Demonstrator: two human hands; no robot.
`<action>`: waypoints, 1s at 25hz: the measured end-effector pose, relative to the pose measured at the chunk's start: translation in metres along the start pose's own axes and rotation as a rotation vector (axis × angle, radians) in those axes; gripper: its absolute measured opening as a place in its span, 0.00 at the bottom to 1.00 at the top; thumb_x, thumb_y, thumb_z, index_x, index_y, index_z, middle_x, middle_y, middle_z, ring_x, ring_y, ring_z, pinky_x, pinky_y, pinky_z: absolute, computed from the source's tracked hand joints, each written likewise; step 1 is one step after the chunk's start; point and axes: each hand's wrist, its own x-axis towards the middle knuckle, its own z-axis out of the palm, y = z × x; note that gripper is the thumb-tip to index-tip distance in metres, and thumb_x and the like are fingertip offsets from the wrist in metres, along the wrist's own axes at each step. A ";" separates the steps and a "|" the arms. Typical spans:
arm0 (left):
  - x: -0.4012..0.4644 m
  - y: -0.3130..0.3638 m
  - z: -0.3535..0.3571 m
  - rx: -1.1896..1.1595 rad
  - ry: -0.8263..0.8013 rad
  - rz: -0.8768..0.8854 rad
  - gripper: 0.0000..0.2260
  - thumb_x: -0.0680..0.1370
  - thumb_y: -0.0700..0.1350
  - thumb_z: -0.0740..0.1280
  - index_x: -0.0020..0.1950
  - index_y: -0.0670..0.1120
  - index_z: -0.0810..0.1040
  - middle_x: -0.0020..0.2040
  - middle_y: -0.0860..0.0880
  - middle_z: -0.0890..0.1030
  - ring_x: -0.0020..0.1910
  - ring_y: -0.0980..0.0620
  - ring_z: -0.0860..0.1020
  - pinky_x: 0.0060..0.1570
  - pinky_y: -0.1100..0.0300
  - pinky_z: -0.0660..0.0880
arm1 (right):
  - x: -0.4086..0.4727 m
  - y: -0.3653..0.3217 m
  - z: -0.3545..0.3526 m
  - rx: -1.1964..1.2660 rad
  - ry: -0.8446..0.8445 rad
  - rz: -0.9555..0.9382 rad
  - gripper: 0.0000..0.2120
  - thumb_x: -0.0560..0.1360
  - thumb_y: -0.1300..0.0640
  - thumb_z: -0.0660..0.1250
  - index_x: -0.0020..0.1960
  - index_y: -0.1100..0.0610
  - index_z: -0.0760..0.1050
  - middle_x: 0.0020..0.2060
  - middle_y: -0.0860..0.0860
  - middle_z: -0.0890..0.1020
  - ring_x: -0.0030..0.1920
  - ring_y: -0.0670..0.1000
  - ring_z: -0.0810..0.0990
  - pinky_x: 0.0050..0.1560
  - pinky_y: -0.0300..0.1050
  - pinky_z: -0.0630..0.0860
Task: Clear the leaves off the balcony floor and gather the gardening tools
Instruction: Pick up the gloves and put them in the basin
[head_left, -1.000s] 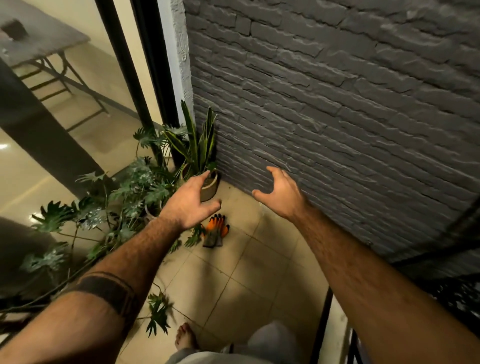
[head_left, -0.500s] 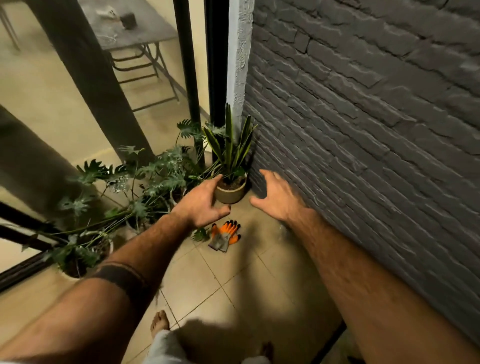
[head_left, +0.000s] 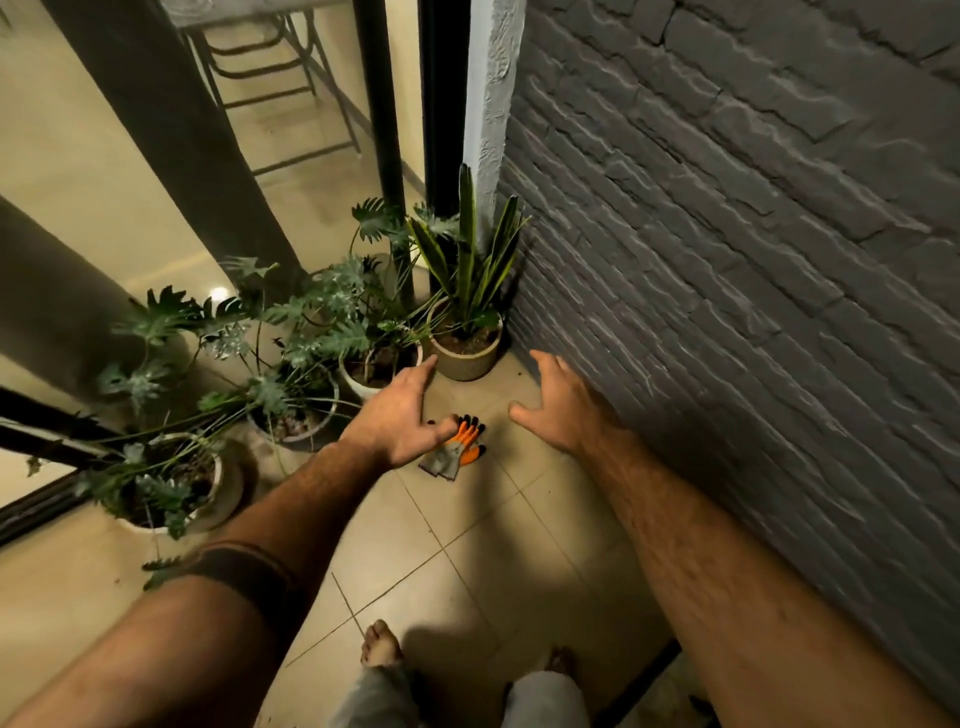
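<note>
Orange and grey gardening gloves (head_left: 454, 448) are seen lying flat on the beige tiled floor (head_left: 467, 561) in the middle of the frame, not yet picked up. The left hand (head_left: 400, 418) is held open just beside them. The right hand (head_left: 563, 405) is open too, holding nothing. Most of the task looks left to do.

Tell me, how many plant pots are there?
4: ribbed pot in the corner, white pot beside it, grey pot next, big pot far left. Leaves may hide more.
</note>
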 end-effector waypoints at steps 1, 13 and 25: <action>0.005 -0.002 0.007 -0.006 0.005 -0.012 0.42 0.75 0.58 0.70 0.82 0.48 0.52 0.78 0.44 0.63 0.74 0.46 0.66 0.73 0.55 0.62 | 0.007 0.006 0.003 -0.010 -0.020 -0.010 0.41 0.75 0.45 0.70 0.80 0.55 0.56 0.76 0.55 0.65 0.73 0.57 0.68 0.69 0.54 0.70; 0.111 -0.070 0.177 -0.027 0.082 -0.091 0.39 0.77 0.60 0.68 0.81 0.48 0.55 0.79 0.44 0.63 0.75 0.48 0.64 0.73 0.55 0.62 | 0.134 0.123 0.137 -0.233 -0.032 -0.214 0.43 0.75 0.40 0.68 0.80 0.58 0.54 0.76 0.56 0.65 0.74 0.57 0.65 0.71 0.52 0.66; 0.322 -0.338 0.467 0.027 0.065 -0.128 0.44 0.69 0.64 0.64 0.80 0.45 0.58 0.76 0.42 0.66 0.74 0.44 0.66 0.71 0.58 0.62 | 0.344 0.285 0.490 -0.097 -0.045 -0.187 0.39 0.75 0.45 0.69 0.79 0.56 0.58 0.74 0.55 0.67 0.72 0.56 0.68 0.68 0.52 0.69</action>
